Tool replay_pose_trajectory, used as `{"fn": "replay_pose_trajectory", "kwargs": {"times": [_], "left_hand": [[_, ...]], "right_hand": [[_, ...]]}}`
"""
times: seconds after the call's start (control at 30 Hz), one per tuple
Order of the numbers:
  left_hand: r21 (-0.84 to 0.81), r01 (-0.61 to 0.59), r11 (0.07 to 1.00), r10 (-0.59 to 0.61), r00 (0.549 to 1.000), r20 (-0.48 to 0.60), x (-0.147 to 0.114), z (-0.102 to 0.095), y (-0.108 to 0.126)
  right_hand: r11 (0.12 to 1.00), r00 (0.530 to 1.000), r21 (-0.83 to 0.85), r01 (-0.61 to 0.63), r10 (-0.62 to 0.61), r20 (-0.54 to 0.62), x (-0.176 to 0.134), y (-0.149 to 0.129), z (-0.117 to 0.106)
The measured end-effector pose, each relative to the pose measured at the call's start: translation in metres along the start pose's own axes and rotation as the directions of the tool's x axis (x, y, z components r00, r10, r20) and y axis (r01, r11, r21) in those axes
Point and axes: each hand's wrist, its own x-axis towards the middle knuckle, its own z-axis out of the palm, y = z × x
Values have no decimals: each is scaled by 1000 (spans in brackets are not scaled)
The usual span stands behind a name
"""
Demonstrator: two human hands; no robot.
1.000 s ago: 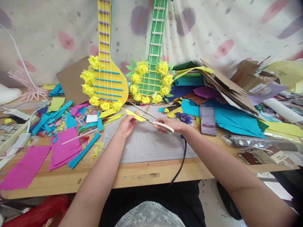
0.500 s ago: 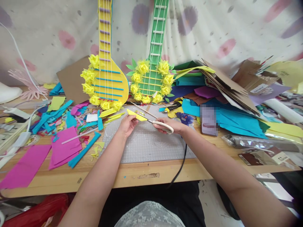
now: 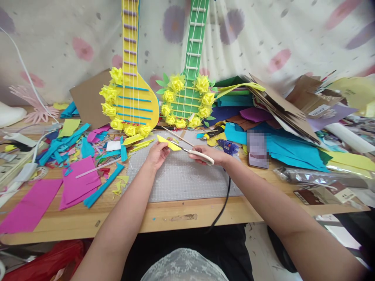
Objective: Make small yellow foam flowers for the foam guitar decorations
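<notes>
My left hand (image 3: 158, 155) pinches a small folded piece of yellow paper (image 3: 175, 146) by its left end. The handles of a pair of white-handled scissors (image 3: 209, 159) are in my right hand (image 3: 202, 153), with the blades lying across the paper. Both hands are held above a grey cutting mat (image 3: 175, 183). Behind them a thin wooden stick (image 3: 175, 133) slants over the mat. Farther back stand a yellow paper guitar (image 3: 142, 97) and a green one (image 3: 184, 99), each trimmed with yellow paper roses.
Pink sheets (image 3: 80, 181) and blue paper strips (image 3: 105, 185) lie among scraps on the left. To the right are a blue glue gun (image 3: 227, 146) with a black cable, a phone (image 3: 258, 150), blue paper (image 3: 295, 150) and stacked cardboard (image 3: 284, 103).
The scissor blades appear slightly closer together on the yellow paper. Both hands stay in nearly the same place, and the view has shifted only slightly.
</notes>
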Motion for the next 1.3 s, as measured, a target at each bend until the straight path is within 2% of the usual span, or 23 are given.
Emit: {"fn": "replay_pose_trajectory", "kwargs": {"times": [0.2, 0.27, 0.3, 0.33, 0.4, 0.43, 0.47, 0.53, 0.63, 0.73, 0.8, 0.87, 0.93, 1.0, 1.17, 1.3], "left_hand": [[-69, -1, 998, -3, 998, -58, 3, -3, 3], [-76, -10, 997, 6, 999, -49, 4, -5, 4], [-77, -16, 997, 13, 999, -44, 4, -5, 4], [-80, -22, 997, 19, 999, -43, 4, -6, 4], [-93, -36, 995, 31, 998, -53, 5, -7, 5], [-102, -45, 994, 38, 997, -61, 5, -8, 6], [-109, -53, 993, 46, 997, -68, 6, -8, 6], [-110, -76, 991, 68, 995, -73, 6, -9, 6], [-68, -121, 990, 116, 991, -61, 6, -9, 5], [13, -179, 984, 180, 981, -72, 5, -7, 1], [73, -217, 973, 223, 970, -93, 5, -5, -1], [126, -244, 962, 257, 961, -101, 4, -3, -3], [167, -261, 951, 278, 957, -85, 4, -3, -4], [196, -274, 942, 291, 955, -62, 4, -3, -5], [211, -282, 936, 297, 954, -39, 6, -5, -7], [223, -282, 933, 294, 955, -25, 7, -6, -8]], "right_hand": [[993, 995, 72, 96, -96, 0, 2, 2, 3], [994, 992, 20, 112, -110, -67, 7, 2, 6], [995, 983, -48, 92, -99, -153, 10, 2, 8], [990, 958, -138, 41, -78, -276, 13, 1, 10], [924, 836, -343, -168, -51, -546, 19, 1, 16], [862, 775, -425, -276, -62, -629, 22, 1, 19], [793, 744, -494, -356, -79, -663, 25, 2, 22], [680, 738, -588, -438, -101, -667, 29, 3, 26], [596, 755, -669, -444, -154, -638, 34, 2, 25], [594, 746, -709, -380, -257, -615, 37, -4, 21], [688, 687, -669, -281, -342, -641, 41, -13, 23], [816, 628, -574, -70, -410, -661, 46, -21, 30], [881, 660, -447, 156, -429, -616, 53, -28, 40], [885, 659, -385, 262, -456, -599, 59, -31, 49], [885, 639, -368, 286, -462, -615, 70, -29, 57], [918, 671, -272, 290, -398, -625, 77, -26, 52]]}}
